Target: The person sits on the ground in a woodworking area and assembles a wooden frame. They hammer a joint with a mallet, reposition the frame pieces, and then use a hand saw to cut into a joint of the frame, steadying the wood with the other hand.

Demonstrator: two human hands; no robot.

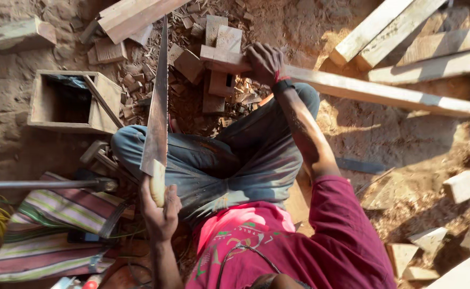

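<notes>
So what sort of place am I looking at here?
Most likely an outdoor carpentry spot on bare earth: sawn planks lie about, wood offcuts litter the ground, and the left hand holds a handsaw.

The handsaw point(157, 101) runs out of the top edge of the frame, so its tip cannot be seen, and its pale handle is half covered by the left hand point(160, 211) in the lower left. Under the right hand point(266, 63), upper middle, a stretch of the long plank point(384, 92) is hidden, and the stacked boards point(406, 32) in the upper right are cut off by the top and right edges. The inside of the wooden box point(71, 101) at the left lies in deep shadow, and the striped cloth point(47, 230) in the lower left is cut off by the frame's edge.
</notes>
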